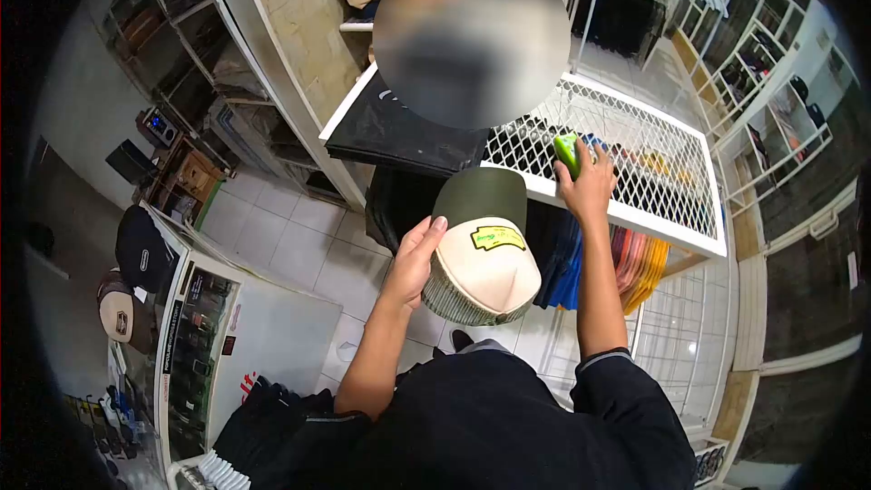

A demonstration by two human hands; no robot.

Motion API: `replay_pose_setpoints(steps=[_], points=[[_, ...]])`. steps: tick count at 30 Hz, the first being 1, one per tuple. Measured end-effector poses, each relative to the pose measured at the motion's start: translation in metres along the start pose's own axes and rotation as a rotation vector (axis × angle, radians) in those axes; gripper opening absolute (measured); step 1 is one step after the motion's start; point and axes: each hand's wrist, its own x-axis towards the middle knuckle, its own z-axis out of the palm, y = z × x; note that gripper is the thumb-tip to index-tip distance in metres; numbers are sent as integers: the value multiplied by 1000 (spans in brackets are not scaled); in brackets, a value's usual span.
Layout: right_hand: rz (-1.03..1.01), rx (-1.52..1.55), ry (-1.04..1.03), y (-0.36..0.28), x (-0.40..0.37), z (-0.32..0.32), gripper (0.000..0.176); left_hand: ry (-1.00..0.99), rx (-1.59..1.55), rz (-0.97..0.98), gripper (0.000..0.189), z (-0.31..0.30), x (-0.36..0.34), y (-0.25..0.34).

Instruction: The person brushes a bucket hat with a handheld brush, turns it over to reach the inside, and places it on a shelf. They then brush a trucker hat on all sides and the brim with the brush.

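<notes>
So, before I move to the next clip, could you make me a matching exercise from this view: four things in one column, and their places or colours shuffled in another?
Things
1. Cap with a yellow patch
2. Bright green object
3. Mesh-topped rack
4. Dark cap with a small pale logo

Places or colours
A. White, with garments hanging below
B. At the left of the view, next to another cap
C. In the grip of the left hand
D. In the grip of the right hand

Pairs: 1-C, 2-D, 3-A, 4-B
</notes>
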Motion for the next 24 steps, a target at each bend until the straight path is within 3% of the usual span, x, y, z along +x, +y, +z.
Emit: replay_pose_setpoints(steps=[2,3,7,9,11,14,16,19,20,24], points=[[79,13,-140,5,2,4,62,32,-11,31,29,4,5,4],[26,46,-64,6,-2,3,63,42,-30,44,29,5,3,7],[38,596,58,-37,-15,-29,63,128,-50,93,29,-3,3,20],[110,1033,-95,-71,-23,-45,66,140,-15,112,30,-20,2,19],[-8,1041,-235,-103,-27,-54,65,125,7,101,29,-29,1,22],[-385,949,-333,-148,-19,-71,66,134,40,116,27,-28,-7,31],[-435,909,-464,-173,-22,-75,67,91,55,108,27,-30,-13,37],[-510,899,-530,-207,-30,-82,68,170,61,134,44,-38,-26,42],[-563,924,-523,-212,-34,-78,67,162,89,137,59,-39,-34,47],[-632,936,-529,-233,-48,-74,64,259,277,173,75,-65,-53,46]])
